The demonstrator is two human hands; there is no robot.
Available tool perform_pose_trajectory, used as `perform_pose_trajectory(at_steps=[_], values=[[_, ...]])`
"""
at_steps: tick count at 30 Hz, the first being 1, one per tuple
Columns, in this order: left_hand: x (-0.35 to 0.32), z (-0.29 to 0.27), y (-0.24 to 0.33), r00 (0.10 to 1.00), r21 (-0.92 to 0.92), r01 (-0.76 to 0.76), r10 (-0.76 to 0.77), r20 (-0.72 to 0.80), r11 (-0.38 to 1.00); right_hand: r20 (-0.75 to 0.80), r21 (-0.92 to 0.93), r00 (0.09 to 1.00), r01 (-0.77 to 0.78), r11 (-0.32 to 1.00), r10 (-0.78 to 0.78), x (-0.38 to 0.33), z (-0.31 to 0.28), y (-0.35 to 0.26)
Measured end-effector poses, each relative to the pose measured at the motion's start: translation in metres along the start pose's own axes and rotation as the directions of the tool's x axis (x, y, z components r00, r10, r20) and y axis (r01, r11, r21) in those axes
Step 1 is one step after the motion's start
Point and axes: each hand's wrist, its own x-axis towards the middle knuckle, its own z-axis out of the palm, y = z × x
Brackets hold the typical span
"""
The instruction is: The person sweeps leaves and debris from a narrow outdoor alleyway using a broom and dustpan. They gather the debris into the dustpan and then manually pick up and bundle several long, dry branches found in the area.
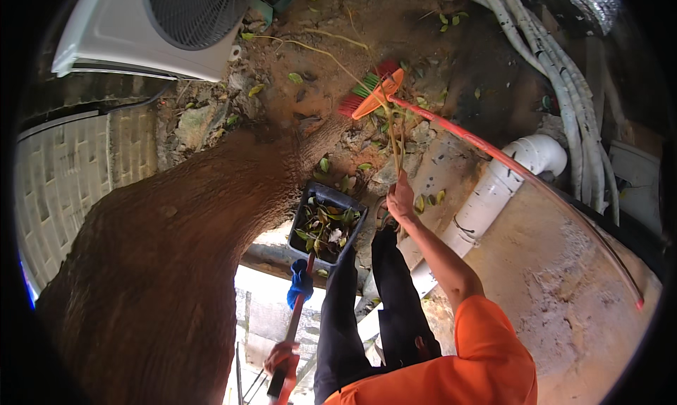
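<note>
My left hand [282, 358] is closed round the upper part of a long dustpan handle [300, 303], which has a blue cloth or bag tied to it. At its far end rests a black dustpan [362, 215] with leaves [326, 225] in it, beside a thick tree trunk. My right hand [400, 199] grips the near end of a thin, forked branch [392, 133] that stretches forward over the ground. Behind the branch is a broom [379, 95] with an orange head and red and green bristles. Its red handle [486, 148] slants to the lower right.
The large tree trunk [155, 257] fills the left side. An air-conditioner unit [134, 35] stands at the far left. A white drainpipe [486, 200] and several wrapped pipes [564, 81] run along the right. Loose leaves [295, 77] and stones lie on the soil.
</note>
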Motion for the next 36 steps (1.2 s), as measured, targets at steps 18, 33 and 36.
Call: perform_pose_trajectory(at_steps=[18,33,36], values=[[0.100,0.108,0.089,0.985,-0.110,-0.112,0.095,-0.146,0.988,0.152,0.043,0.985,0.073,0.996,-0.079,-0.362,-0.052,-0.152],[0.118,0.151,0.033,0.933,-0.160,-0.359,0.349,-0.085,0.920,0.311,0.177,0.946,0.034,0.984,-0.088,-0.420,-0.051,-0.201],[0.117,0.132,0.039,0.977,-0.113,-0.211,0.209,-0.033,0.971,0.342,0.205,0.936,0.014,0.979,-0.085,-0.425,-0.052,-0.205]])
